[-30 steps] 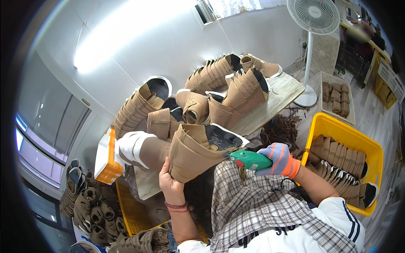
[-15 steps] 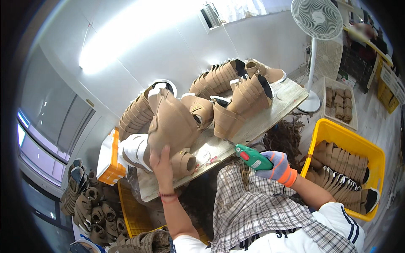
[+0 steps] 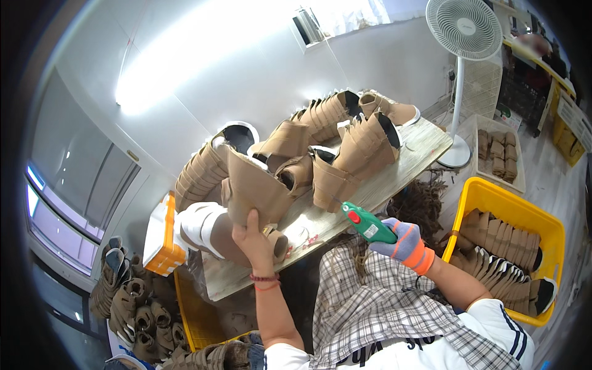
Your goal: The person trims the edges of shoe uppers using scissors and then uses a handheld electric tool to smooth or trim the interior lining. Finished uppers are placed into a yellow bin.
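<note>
My left hand (image 3: 254,237) is bare and closed on the lower edge of a brown shoe upper (image 3: 256,188), which it holds raised over the table's left part. My right hand (image 3: 401,245), in a grey and orange glove, grips a green cordless handheld tool (image 3: 369,223) with a red button and a thin pointed tip. That tip is close to the near side of a nested stack of brown shoe uppers (image 3: 357,157). Beside the held upper lie a white-edged brown piece (image 3: 206,228) and another loose brown upper (image 3: 296,176).
More nested uppers (image 3: 203,176) line the back of the pale worktable (image 3: 413,148). A yellow crate (image 3: 461,209) of uppers stands at right, near a white fan (image 3: 464,31). An orange-taped white box (image 3: 157,240) and piled brown uppers (image 3: 139,302) are at left.
My left hand has shifted to the right and the held upper has turned, showing its flat face and exposing another upper behind it. The tool has dropped back slightly, its tip angled more upward.
</note>
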`<control>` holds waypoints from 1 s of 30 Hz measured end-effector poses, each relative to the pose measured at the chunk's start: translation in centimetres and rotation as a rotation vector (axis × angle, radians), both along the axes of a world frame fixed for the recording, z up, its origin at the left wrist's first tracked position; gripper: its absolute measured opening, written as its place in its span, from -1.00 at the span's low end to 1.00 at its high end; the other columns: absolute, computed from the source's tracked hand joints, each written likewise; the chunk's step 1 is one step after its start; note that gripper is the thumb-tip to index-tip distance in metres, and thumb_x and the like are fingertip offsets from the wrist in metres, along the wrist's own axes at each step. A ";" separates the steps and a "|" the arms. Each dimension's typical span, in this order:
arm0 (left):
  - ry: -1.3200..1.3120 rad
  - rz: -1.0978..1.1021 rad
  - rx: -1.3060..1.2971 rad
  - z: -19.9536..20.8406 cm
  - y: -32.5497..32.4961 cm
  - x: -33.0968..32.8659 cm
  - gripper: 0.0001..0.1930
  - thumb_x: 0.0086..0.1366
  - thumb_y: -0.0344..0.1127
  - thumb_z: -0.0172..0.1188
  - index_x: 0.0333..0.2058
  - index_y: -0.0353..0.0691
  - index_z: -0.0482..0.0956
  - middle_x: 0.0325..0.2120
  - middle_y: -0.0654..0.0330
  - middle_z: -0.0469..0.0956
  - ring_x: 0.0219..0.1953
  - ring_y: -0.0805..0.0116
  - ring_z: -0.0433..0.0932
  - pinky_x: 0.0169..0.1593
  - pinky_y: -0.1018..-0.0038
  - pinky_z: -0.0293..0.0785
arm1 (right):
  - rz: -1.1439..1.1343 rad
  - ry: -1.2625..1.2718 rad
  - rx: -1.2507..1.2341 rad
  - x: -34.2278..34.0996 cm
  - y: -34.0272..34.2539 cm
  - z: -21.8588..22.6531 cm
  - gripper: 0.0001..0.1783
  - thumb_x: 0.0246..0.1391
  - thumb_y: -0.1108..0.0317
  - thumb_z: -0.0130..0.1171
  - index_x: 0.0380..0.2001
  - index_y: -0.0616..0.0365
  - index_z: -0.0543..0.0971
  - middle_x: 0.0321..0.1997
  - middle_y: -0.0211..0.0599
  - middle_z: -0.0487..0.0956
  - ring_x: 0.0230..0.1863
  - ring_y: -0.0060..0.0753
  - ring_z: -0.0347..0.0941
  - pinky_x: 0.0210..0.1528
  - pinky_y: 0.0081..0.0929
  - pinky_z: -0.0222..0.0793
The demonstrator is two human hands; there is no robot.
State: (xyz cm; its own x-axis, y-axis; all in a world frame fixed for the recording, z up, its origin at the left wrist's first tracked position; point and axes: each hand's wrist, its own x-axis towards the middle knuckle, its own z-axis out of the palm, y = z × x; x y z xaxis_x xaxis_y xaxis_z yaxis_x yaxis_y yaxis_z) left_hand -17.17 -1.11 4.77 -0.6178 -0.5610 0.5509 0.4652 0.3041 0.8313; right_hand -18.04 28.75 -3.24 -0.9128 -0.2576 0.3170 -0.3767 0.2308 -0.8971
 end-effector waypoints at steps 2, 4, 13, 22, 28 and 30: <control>0.048 -0.143 0.200 -1.3 1.0 2.0 -0.74 0.28 -0.46 0.11 -0.07 -0.42 0.50 -0.19 0.20 0.57 -0.20 0.44 0.50 -0.06 0.53 0.37 | 0.040 0.030 -0.007 -0.1 -1.1 0.4 -0.45 -0.29 0.06 0.50 -0.26 0.19 0.61 -0.42 -0.23 0.63 -0.46 -0.48 0.57 -0.35 -0.56 0.47; 0.100 -0.271 0.341 -2.6 1.9 3.1 -0.73 0.28 -0.49 0.11 -0.04 -0.39 0.49 -0.16 0.22 0.56 -0.17 0.47 0.48 -0.03 0.53 0.35 | 0.107 -0.003 -0.061 0.0 -2.0 0.7 -0.45 -0.27 0.05 0.49 -0.26 0.19 0.60 -0.42 -0.25 0.64 -0.46 -0.52 0.56 -0.34 -0.57 0.46; 0.003 -0.242 0.096 -6.4 3.6 4.4 -0.80 0.24 -0.46 0.20 -0.16 -0.37 0.57 -0.27 0.27 0.60 -0.23 0.53 0.49 -0.11 0.54 0.39 | 0.170 -0.113 -0.134 1.5 -2.4 2.8 -0.44 -0.21 0.05 0.48 -0.22 0.22 0.58 -0.42 -0.32 0.63 -0.42 -0.64 0.53 -0.31 -0.62 0.46; -0.095 -0.108 -0.706 -6.6 3.6 5.2 -0.88 0.21 -0.49 0.14 -0.29 -0.39 0.59 -0.39 -0.05 0.58 -0.37 0.04 0.56 -0.30 0.37 0.44 | 0.172 -0.240 -0.254 1.2 -1.8 2.9 -0.48 -0.17 0.07 0.46 -0.25 0.23 0.57 -0.44 -0.37 0.62 -0.46 -0.69 0.48 -0.37 -0.65 0.43; 0.062 -0.163 -0.959 -6.8 3.6 5.3 -0.81 0.16 -0.55 0.05 -0.28 -0.37 0.60 -0.32 -0.04 0.59 -0.27 -0.08 0.57 -0.21 0.23 0.46 | 0.208 -0.332 -0.309 1.2 -1.3 4.3 -0.50 -0.12 0.11 0.44 -0.20 0.24 0.55 -0.47 -0.43 0.58 -0.48 -0.77 0.42 -0.44 -0.73 0.38; 0.074 -0.161 -1.012 -7.2 3.5 5.4 -0.78 0.11 -0.59 0.04 -0.28 -0.36 0.60 -0.32 -0.04 0.58 -0.27 -0.09 0.55 -0.20 0.19 0.46 | 0.218 -0.313 -0.343 1.3 -1.3 4.3 -0.51 -0.10 0.12 0.42 -0.20 0.25 0.55 -0.48 -0.45 0.58 -0.49 -0.79 0.41 -0.46 -0.74 0.36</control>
State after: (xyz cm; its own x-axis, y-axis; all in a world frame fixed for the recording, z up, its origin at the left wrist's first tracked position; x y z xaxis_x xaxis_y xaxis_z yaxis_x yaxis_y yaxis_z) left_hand -11.77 2.39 -2.48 -0.5897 0.2744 0.7596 0.6023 0.7760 0.1872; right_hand -16.76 27.43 1.07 -0.9141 -0.3816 0.1368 -0.0844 -0.1509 -0.9849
